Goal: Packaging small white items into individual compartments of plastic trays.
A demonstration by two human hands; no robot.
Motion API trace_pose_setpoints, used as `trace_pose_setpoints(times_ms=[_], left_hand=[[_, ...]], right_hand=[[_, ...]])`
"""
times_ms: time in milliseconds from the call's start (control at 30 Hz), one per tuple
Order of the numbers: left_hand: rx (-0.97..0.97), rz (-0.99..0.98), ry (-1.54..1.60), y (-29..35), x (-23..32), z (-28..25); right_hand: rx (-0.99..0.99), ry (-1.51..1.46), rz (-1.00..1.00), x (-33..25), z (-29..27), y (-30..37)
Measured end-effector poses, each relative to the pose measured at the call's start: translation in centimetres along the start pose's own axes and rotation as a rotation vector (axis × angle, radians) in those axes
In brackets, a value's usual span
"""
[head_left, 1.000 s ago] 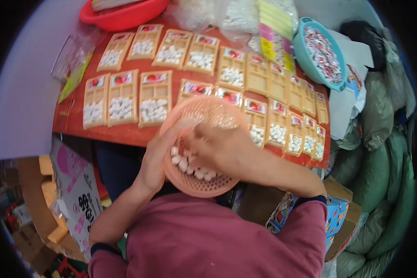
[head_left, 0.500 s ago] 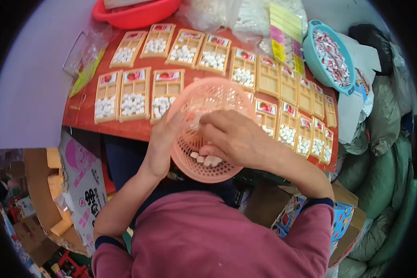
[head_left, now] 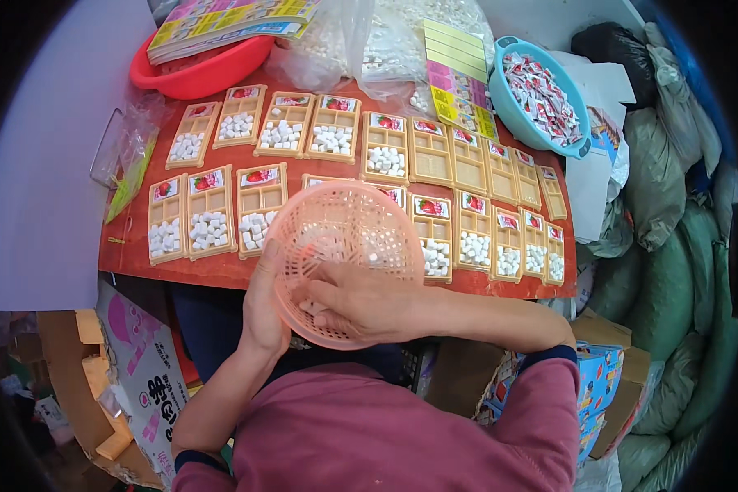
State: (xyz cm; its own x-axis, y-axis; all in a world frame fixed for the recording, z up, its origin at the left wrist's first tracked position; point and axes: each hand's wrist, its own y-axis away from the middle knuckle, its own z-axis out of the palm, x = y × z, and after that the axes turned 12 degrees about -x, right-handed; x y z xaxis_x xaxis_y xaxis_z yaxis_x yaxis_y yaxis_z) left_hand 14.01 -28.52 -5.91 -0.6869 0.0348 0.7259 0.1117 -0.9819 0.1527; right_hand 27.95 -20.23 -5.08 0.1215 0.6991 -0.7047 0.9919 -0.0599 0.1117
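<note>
My left hand grips the left rim of a pink perforated plastic basket, held tilted in front of the table edge. Inside it, my right hand reaches low with bent fingers, closed around a few small white pieces that show at the fingertips. One more white piece lies loose in the basket. Beyond it stand two rows of tan divided trays, each with a strawberry-printed packet. White cube-like pieces fill the near compartments of many trays; several trays at the back right hold only the packet.
A red basin with printed sheets sits at the back left of the red table. Clear bags of white pieces are behind the trays. A blue basin of small packets stands right. Cardboard boxes and sacks flank me.
The view has shifted, bringing more of the table's back into sight. My right hand has moved lower in the basket and now covers the white pieces that lay visible at its bottom.
</note>
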Motion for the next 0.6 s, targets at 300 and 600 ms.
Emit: trace_pose_setpoints(times_ms=[300,600], left_hand=[[-0.050,-0.072,0.043,1.1,0.0,0.1],[-0.043,-0.105,0.030,1.3,-0.4,1.0]], right_hand=[[-0.285,0.003,0.005,-1.1,-2.3,1.5],[-0.439,-0.306,-0.120,0.4,-2.0,1.7]])
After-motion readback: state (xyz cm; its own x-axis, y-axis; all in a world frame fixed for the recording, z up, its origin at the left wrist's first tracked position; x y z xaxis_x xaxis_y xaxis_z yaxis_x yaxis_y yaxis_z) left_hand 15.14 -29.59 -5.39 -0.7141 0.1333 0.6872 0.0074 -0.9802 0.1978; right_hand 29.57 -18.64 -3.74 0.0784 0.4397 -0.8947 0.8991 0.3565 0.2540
